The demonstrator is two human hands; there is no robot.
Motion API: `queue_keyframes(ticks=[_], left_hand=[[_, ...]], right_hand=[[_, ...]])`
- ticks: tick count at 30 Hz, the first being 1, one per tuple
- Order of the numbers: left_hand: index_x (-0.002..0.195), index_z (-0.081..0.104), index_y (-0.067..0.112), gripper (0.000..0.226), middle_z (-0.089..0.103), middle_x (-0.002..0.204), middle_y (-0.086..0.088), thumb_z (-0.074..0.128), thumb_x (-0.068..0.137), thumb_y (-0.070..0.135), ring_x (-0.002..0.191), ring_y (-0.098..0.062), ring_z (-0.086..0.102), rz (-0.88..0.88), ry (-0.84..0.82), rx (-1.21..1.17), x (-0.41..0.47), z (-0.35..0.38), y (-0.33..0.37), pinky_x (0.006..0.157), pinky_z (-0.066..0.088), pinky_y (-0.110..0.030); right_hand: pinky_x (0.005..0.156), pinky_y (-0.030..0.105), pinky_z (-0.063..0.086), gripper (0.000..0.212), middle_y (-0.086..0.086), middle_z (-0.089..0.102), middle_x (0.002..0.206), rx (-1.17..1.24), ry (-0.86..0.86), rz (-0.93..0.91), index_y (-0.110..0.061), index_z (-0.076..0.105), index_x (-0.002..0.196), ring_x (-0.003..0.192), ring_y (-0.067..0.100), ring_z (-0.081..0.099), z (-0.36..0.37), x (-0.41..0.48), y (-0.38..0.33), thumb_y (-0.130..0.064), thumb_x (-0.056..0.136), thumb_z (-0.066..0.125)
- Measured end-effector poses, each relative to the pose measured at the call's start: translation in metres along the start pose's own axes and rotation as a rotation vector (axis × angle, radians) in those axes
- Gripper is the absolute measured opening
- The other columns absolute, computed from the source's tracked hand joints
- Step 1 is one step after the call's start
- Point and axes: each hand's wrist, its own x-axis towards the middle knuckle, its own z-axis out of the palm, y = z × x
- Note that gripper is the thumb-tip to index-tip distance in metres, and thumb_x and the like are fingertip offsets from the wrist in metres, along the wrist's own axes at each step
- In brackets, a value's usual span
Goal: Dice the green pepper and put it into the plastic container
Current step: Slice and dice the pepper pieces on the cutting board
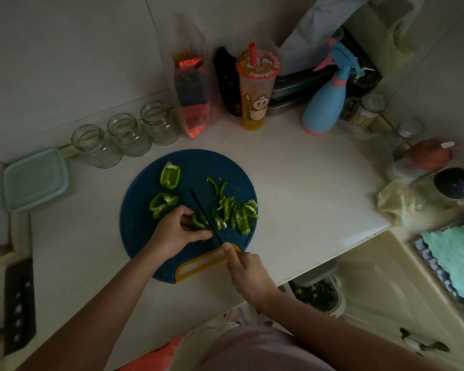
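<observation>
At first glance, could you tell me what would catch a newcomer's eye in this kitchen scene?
The round blue cutting board at the counter's centre stands out, strewn with green pepper strips on its right and two larger pepper pieces on its left. The left hand steadies a piece while the right hand slices with a thin dark knife. Behind, an orange drink cup and blue spray bottle add colour.

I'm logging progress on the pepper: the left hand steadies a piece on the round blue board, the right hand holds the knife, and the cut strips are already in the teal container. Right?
Not quite. In the head view the cut strips lie on the round blue board, not in the teal container, which sits apart. Left hand, right hand and knife are as stated.
</observation>
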Motion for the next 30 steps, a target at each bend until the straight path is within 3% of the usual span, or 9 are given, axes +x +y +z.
queue_keyframes(ticks=[6,8,11,15,18,22,27,30], left_hand=[[0.102,0.050,0.013,0.048,0.062,0.092,-0.001,0.080,0.067,0.003,0.082,-0.007,0.061,-0.007,-0.009,-0.032,-0.002,0.001,-0.003,0.066,0.046,-0.014],[0.100,0.050,0.015,0.046,0.063,0.094,-0.003,0.080,0.067,0.003,0.084,-0.010,0.062,-0.009,-0.015,-0.044,-0.003,0.001,-0.005,0.068,0.047,-0.016],[0.095,0.052,0.020,0.043,0.063,0.093,-0.002,0.080,0.067,0.002,0.083,-0.011,0.063,0.010,-0.017,-0.046,-0.003,0.001,-0.006,0.067,0.049,-0.017],[0.098,0.054,0.017,0.044,0.063,0.091,-0.001,0.079,0.066,-0.001,0.078,-0.008,0.064,0.033,-0.015,-0.048,-0.001,0.002,-0.009,0.067,0.052,-0.015],[0.094,0.052,0.021,0.044,0.063,0.089,0.000,0.078,0.067,-0.003,0.071,-0.001,0.064,0.048,0.000,-0.062,-0.002,0.004,-0.009,0.065,0.050,-0.012],[0.097,0.053,0.027,0.048,0.065,0.089,-0.002,0.079,0.068,0.000,0.074,-0.002,0.065,0.072,0.000,-0.060,-0.003,0.006,-0.010,0.066,0.051,-0.013],[0.100,0.053,0.015,0.045,0.064,0.093,-0.005,0.081,0.066,0.004,0.083,-0.011,0.064,0.051,0.016,-0.046,-0.001,0.007,-0.014,0.068,0.052,-0.015],[0.096,0.053,0.017,0.044,0.064,0.091,-0.002,0.082,0.065,0.006,0.081,-0.007,0.064,0.043,0.018,-0.019,0.000,0.006,-0.016,0.068,0.052,-0.019]], right_hand=[[0.071,0.033,0.042,0.067,0.011,0.052,0.065,-0.105,-0.031,-0.053,0.001,0.050,0.067,0.060,0.014,0.050,0.000,-0.005,-0.002,-0.056,0.096,0.027],[0.064,0.030,0.036,0.062,0.004,0.046,0.059,-0.137,-0.026,-0.059,-0.008,0.042,0.059,0.055,0.010,0.044,0.003,-0.004,-0.002,-0.054,0.097,0.028],[0.067,0.030,0.036,0.054,0.000,0.041,0.057,-0.234,0.006,-0.099,-0.017,0.035,0.057,0.059,0.016,0.044,0.006,-0.002,0.001,-0.051,0.098,0.028],[0.070,0.038,0.040,0.051,0.015,0.061,0.079,-0.319,0.069,-0.110,-0.013,0.044,0.073,0.080,0.033,0.058,0.010,-0.001,0.006,-0.055,0.097,0.026],[0.071,0.039,0.040,0.048,0.019,0.063,0.088,-0.325,0.078,-0.124,-0.014,0.045,0.078,0.086,0.035,0.059,0.012,-0.002,0.004,-0.054,0.098,0.026],[0.076,0.040,0.042,0.051,0.018,0.062,0.086,-0.279,0.065,-0.096,-0.012,0.046,0.075,0.086,0.034,0.058,0.012,0.000,0.003,-0.053,0.098,0.026],[0.071,0.039,0.039,0.052,0.012,0.052,0.071,-0.256,0.030,-0.073,-0.017,0.038,0.061,0.079,0.033,0.057,0.010,0.001,0.002,-0.052,0.098,0.028],[0.071,0.039,0.041,0.051,0.011,0.052,0.071,-0.279,0.019,-0.063,-0.020,0.036,0.060,0.077,0.032,0.057,0.009,0.002,0.001,-0.054,0.098,0.025]])
